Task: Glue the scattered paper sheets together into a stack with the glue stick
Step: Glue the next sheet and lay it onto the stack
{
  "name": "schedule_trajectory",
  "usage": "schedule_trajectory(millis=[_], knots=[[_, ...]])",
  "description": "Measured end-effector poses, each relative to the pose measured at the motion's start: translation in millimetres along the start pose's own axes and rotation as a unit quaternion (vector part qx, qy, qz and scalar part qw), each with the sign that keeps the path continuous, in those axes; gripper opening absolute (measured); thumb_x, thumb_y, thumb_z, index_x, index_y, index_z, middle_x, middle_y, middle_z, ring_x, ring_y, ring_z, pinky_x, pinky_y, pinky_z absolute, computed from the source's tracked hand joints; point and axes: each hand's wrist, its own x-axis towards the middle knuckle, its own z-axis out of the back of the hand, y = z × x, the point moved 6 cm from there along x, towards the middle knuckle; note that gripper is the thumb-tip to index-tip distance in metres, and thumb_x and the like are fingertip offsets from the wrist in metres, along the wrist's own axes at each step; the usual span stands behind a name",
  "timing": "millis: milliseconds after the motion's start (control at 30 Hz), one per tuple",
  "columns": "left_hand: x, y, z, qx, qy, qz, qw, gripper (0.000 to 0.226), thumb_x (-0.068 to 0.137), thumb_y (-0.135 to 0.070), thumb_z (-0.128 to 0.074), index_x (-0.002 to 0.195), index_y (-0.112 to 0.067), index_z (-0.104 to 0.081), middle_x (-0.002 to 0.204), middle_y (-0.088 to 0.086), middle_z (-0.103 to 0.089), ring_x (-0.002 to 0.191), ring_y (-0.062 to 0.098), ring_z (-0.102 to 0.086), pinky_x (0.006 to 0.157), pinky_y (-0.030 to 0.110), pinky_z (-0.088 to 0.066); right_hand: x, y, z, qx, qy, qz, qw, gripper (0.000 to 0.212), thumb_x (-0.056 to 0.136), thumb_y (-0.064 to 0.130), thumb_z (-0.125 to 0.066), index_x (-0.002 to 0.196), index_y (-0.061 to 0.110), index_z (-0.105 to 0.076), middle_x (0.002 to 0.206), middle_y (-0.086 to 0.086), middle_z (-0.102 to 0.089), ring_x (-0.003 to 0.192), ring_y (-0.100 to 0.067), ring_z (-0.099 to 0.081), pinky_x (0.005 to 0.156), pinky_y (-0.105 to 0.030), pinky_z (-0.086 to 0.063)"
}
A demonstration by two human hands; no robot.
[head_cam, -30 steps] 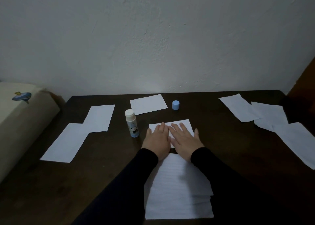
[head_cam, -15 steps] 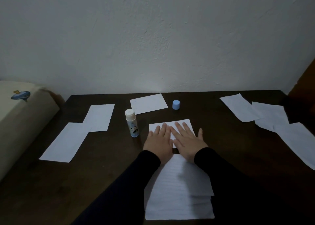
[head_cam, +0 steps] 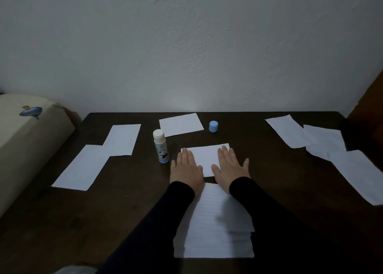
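Note:
A small lined paper sheet point(head_cam: 206, 157) lies at the table's middle. My left hand point(head_cam: 186, 170) presses flat on its left edge and my right hand point(head_cam: 230, 168) lies flat on its right edge, fingers straight. Just behind my wrists, toward me, sits a stack of lined sheets point(head_cam: 215, 228), partly covered by my sleeves. The glue stick point(head_cam: 160, 146) stands upright and uncapped to the left of my left hand. Its blue cap point(head_cam: 213, 126) stands farther back. Loose sheets lie at the left point(head_cam: 83, 168), point(head_cam: 122, 140), at the back point(head_cam: 180, 124), and at the right point(head_cam: 287, 133).
The dark wooden table point(head_cam: 269, 180) meets a white wall at the back. More overlapping sheets point(head_cam: 352, 170) run along the right edge. A cream cushion point(head_cam: 22, 141) with a blue print borders the table's left side.
My hands have slid apart across the small sheet, the left going left and the right going right, uncovering its middle. Before, they lay side by side at its centre.

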Motion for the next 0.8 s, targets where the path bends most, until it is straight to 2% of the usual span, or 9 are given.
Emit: schedule_trajectory(millis=[233,333,500,667,800], knots=[[-26.0,-5.8,-0.5,0.009,0.009,-0.089,0.996,0.055,0.104,-0.031,-0.019,0.154,-0.015,-0.002,0.162,0.007,0.003,0.148,0.025,-0.002,0.118,0.046,-0.006,-23.6,4.1,-9.0,-0.013,0.059,0.039,0.997,0.052,0.103,0.042,-0.012,0.149,0.042,0.013,0.158,0.005,0.026,0.145,-0.025,0.024,0.111,-0.064,0.007],[-12.6,-5.2,6.3,0.026,0.019,-0.118,0.993,0.054,0.104,-0.032,-0.019,0.154,-0.02,-0.004,0.162,0.003,0.002,0.148,0.025,-0.002,0.117,0.048,-0.006,-17.3,10.8,-4.8,-0.001,0.046,0.06,0.997,0.05,0.103,0.041,-0.01,0.148,0.047,0.013,0.157,0.009,0.025,0.144,-0.023,0.025,0.108,-0.067,0.008],[17.5,-4.1,10.3,0.03,0.026,-0.093,0.995,0.054,0.104,-0.036,-0.019,0.154,-0.022,-0.004,0.162,0.003,0.003,0.148,0.024,-0.004,0.118,0.048,-0.008,3.2,11.0,-1.3,0.009,0.018,0.048,0.999,0.052,0.102,0.046,-0.011,0.15,0.042,0.01,0.159,0.012,0.02,0.146,-0.018,0.021,0.108,-0.068,0.007],[13.3,1.0,5.4,-0.018,0.001,-0.018,1.0,0.059,0.104,-0.04,-0.018,0.154,-0.012,-0.002,0.162,0.007,0.002,0.149,0.023,-0.001,0.119,0.043,-0.009,10.5,-2.1,5.0,0.009,-0.001,0.001,1.0,0.07,0.096,0.062,-0.017,0.153,0.029,0.008,0.16,0.006,0.017,0.147,-0.016,0.016,0.11,-0.065,0.006],[-7.2,8.4,11.7,-0.021,0.024,-0.031,0.999,0.058,0.104,-0.034,-0.026,0.153,-0.011,-0.005,0.161,0.008,-0.002,0.148,0.023,-0.006,0.119,0.042,-0.012,8.7,-4.4,4.5,0.03,-0.01,0.001,1.0,0.076,0.094,0.066,-0.021,0.153,0.026,0.007,0.161,0.005,0.015,0.147,-0.016,0.014,0.111,-0.064,0.004]])
